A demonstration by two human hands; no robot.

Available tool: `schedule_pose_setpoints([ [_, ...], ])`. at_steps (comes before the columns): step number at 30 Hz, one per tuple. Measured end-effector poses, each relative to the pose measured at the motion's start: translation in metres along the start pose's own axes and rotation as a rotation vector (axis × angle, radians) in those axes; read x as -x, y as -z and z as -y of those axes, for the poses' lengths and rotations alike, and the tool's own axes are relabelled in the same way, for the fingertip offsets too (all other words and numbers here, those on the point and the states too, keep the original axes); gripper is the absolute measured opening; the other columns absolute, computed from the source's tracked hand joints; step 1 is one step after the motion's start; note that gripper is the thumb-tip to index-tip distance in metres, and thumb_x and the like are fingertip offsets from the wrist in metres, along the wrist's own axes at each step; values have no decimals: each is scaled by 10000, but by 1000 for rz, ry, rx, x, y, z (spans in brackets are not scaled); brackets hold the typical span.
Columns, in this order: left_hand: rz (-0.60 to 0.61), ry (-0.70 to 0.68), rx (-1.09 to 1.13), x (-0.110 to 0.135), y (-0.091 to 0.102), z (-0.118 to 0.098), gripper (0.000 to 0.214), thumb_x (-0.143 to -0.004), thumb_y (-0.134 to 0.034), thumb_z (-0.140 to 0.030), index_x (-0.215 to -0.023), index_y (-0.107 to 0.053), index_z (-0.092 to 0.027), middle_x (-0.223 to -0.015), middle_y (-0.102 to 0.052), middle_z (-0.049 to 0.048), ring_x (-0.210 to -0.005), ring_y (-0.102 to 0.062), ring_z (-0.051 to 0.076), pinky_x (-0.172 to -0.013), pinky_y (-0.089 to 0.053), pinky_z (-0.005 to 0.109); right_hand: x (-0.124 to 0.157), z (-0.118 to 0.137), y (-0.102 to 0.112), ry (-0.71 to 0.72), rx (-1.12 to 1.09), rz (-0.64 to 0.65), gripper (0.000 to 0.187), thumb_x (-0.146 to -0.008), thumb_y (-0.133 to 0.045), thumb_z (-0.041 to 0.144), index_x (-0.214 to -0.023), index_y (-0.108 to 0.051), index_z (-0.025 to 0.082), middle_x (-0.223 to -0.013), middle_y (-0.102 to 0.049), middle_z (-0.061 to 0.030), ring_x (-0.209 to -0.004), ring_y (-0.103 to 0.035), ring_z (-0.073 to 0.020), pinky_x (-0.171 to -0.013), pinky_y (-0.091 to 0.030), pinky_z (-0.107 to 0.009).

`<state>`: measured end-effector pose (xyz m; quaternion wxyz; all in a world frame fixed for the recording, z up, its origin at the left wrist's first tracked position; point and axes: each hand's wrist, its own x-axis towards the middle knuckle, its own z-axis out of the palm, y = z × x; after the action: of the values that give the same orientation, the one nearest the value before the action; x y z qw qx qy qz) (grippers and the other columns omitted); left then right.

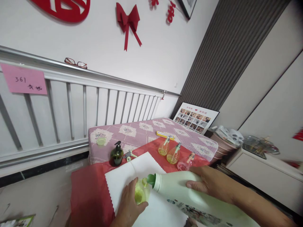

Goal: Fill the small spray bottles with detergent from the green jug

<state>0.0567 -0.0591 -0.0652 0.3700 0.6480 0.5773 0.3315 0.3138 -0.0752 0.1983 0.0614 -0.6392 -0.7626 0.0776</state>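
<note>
My left hand (129, 205) is wrapped round a small clear bottle (142, 191) holding yellow-green liquid, standing on a white cloth (127, 176). My right hand (208, 183) grips a large white detergent jug (189, 195), tipped on its side so that its green spout (151, 179) meets the small bottle's mouth. Behind them on the red cloth (90, 189) stand three small spray bottles: two with yellow liquid (163, 147) (174, 154) and a pink one (186, 163). A dark green pump bottle (116, 155) stands to the left.
The table has a pink patterned cover (142, 129); on it lie a small green cap (101, 141) and a yellow strip (165, 135). A radiator (71, 107) with glasses (75, 62) on top lines the wall. A photo board (196, 117) and a cluttered white cabinet (260, 170) stand at right.
</note>
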Motion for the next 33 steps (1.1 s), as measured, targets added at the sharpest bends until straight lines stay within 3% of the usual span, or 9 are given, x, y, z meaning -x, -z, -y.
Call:
schedule_pose_setpoints([
  [3, 5, 9, 8, 0, 1, -1, 924, -617, -639, -322, -1475, -337, -161, -1555, -450, 103, -1407, -405, 314, -1217, -290, 446, -1, 5, 8, 18, 78, 151, 456, -809, -569, 682, -816, -695, 243, -849, -745, -110, -731, -673, -282, -610, -465, -338],
  [15, 5, 0, 4, 1, 3, -3, 933, -617, -622, -322, -1485, -329, -147, -1553, -454, 94, -1404, -403, 314, -1216, -288, 426, -1, 30, 22, -18, 146, 164, 299, -804, -636, 550, -736, -652, 260, -802, -741, -84, -700, -670, -277, -593, -416, -331],
  [25, 5, -3, 0, 2, 5, -4, 938, -617, -626, -326, -1485, -326, -137, -1551, -453, 100, -1397, -405, 308, -1216, -287, 419, -1, 45, 30, -16, 255, 203, 268, -838, -596, 467, -793, -651, 209, -846, -736, -117, -705, -658, -265, -598, -362, -323],
  [33, 20, 6, -9, 2, 6, -5, 942, -613, -637, -322, -1482, -322, -143, -1539, -463, 99, -1399, -408, 285, -1223, -294, 424, -6, 49, 33, -25, 289, 258, 324, -837, -572, 517, -854, -651, 204, -952, -743, -149, -806, -678, -308, -635, -403, -334],
])
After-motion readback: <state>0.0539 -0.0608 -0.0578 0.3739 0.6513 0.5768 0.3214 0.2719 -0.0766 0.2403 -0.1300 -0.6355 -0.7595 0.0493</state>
